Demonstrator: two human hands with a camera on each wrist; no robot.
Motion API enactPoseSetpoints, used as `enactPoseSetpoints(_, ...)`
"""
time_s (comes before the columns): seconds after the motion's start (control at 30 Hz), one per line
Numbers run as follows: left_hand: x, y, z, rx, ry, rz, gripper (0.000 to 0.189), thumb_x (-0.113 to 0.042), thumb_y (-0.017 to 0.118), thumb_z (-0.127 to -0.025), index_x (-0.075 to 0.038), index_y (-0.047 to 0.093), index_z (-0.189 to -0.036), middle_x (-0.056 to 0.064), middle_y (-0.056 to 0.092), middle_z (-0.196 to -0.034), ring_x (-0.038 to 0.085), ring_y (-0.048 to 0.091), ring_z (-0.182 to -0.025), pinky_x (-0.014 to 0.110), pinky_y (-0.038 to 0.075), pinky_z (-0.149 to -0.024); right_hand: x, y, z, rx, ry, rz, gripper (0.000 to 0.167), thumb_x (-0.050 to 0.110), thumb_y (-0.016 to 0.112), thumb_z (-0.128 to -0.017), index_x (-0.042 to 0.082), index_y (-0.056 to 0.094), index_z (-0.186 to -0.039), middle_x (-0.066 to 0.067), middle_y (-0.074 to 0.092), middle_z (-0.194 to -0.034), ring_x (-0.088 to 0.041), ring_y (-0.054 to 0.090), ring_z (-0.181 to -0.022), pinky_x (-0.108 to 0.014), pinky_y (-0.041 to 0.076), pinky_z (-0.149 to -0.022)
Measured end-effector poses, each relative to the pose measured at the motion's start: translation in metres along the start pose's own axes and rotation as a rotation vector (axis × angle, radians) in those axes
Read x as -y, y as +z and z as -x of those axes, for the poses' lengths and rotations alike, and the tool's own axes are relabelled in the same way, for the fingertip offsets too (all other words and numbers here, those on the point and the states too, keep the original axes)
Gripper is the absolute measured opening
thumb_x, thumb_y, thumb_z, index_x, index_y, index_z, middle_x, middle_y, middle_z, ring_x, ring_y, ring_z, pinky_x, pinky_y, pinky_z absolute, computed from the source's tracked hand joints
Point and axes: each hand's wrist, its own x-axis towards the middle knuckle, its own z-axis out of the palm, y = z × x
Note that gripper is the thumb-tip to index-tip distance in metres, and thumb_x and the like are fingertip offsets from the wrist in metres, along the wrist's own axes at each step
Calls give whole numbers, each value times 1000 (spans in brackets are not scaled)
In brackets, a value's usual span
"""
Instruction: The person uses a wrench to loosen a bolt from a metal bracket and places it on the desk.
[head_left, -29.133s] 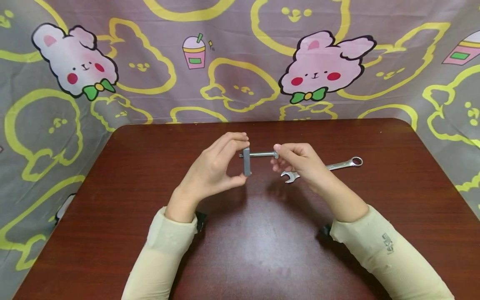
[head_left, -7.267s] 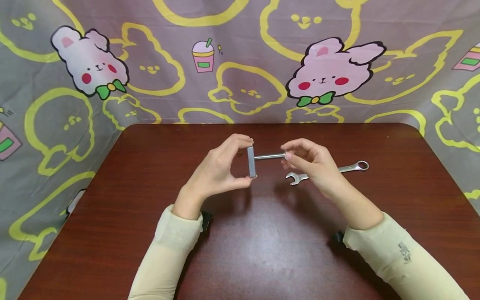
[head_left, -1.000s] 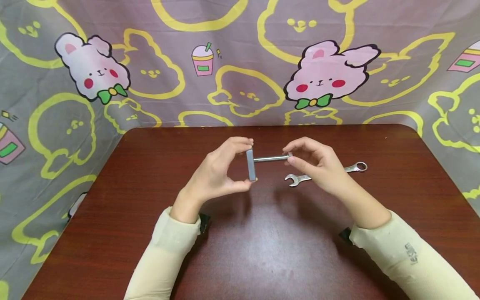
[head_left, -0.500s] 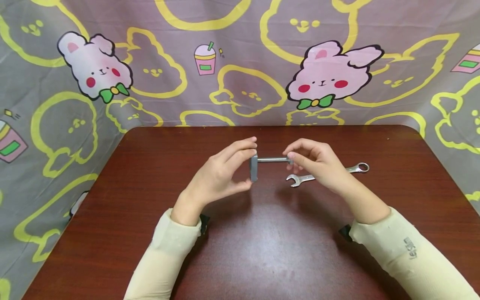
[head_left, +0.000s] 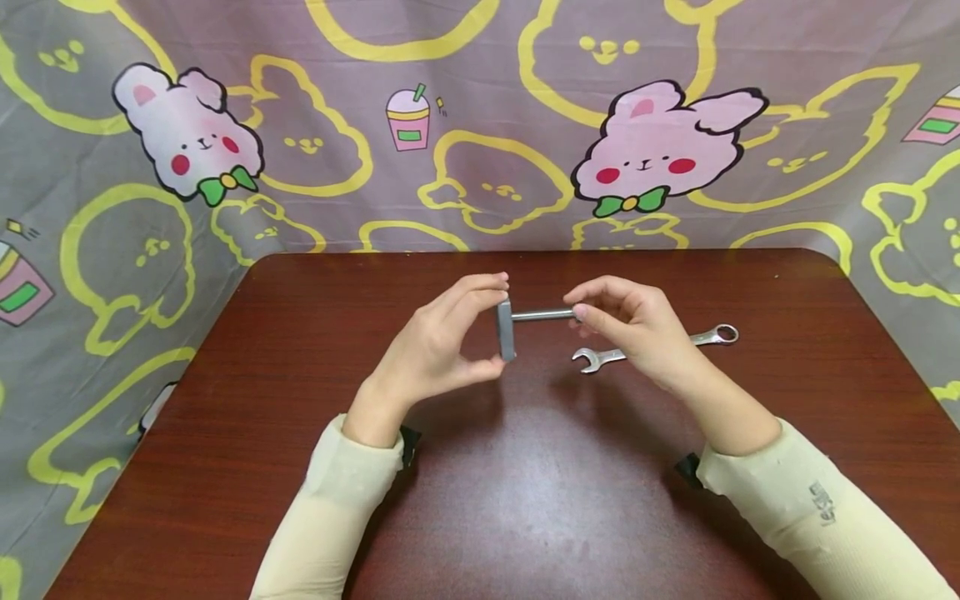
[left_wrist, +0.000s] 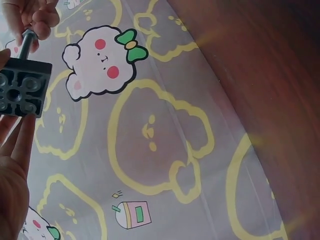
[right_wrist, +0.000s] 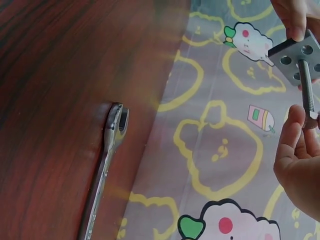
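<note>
My left hand (head_left: 426, 337) holds a grey square metal plate (head_left: 506, 331) on edge above the table, fingers at its top and thumb at its bottom. In the left wrist view the plate (left_wrist: 26, 97) shows a ribbed face with several round recesses; its other face (right_wrist: 295, 54) is flat with several holes in the right wrist view. A long bolt (head_left: 543, 315) runs level from the middle of the plate to my right hand (head_left: 645, 329), which pinches its head between thumb and fingers. Threads show on the bolt shaft (right_wrist: 306, 90) near the head end.
A combination wrench (head_left: 596, 358) lies on the dark red wooden table (head_left: 510, 517) below and behind my right hand, its open end to the left and its ring end to the right. A cartoon-print cloth (head_left: 480, 100) hangs around the far and left sides.
In the oldest frame the bolt's tip stuck out past the plate's left side; now none shows there. Over the last second the plate and bolt have only tilted slightly. The wrench stays put.
</note>
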Motion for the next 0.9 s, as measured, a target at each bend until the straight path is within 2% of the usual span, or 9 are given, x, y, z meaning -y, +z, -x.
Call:
enactPoseSetpoints(0.2,3,2,-1,-11,-33,38,69,-14,85,-64,3,53,-122,17,61,-123,25,62,-114,34,53,-98,0,2,4,-46,-38,81,21,3,68,-90,-5,68,-110,11,71,-87,-3,69,-75,-20,59,-67)
enactPoseSetpoints(0.3,3,3,-1,-10,-63,60,70,-17,86,-63,2,53,-122,15,62,-120,23,63,-110,34,55,-95,0,2,5,-50,-67,29,22,0,69,-89,-6,67,-110,8,72,-88,-4,71,-77,-20,59,-68)
enactPoseSetpoints(0.47,3,1,-2,-29,-129,106,69,-20,87,-62,0,55,-120,11,63,-116,17,62,-103,30,56,-82,-2,3,6,-53,-127,-123,22,-9,67,-86,-10,66,-108,2,68,-99,-11,74,-82,-24,60,-75)
enactPoseSetpoints(0.57,4,0,-2,-36,-158,114,69,-21,88,-63,-1,56,-120,9,63,-116,15,62,-100,28,54,-78,-3,3,8,-69,-134,-151,21,-12,66,-85,-10,67,-106,1,68,-101,-11,74,-81,-25,60,-77)
enactPoseSetpoints(0.73,6,0,0,-11,-180,107,69,-21,88,-64,-2,55,-121,8,63,-116,16,61,-103,31,54,-85,-7,2,10,-78,-123,-151,21,-15,65,-85,-8,67,-104,1,68,-100,-10,74,-80,-27,60,-77)
enactPoseSetpoints(0.9,11,1,6,20,-194,79,68,-23,88,-64,-2,55,-120,9,63,-117,20,60,-107,33,52,-91,-11,1,7,-58,-148,-170,21,-15,67,-83,-13,65,-103,-1,66,-101,-11,73,-80,-26,60,-77)
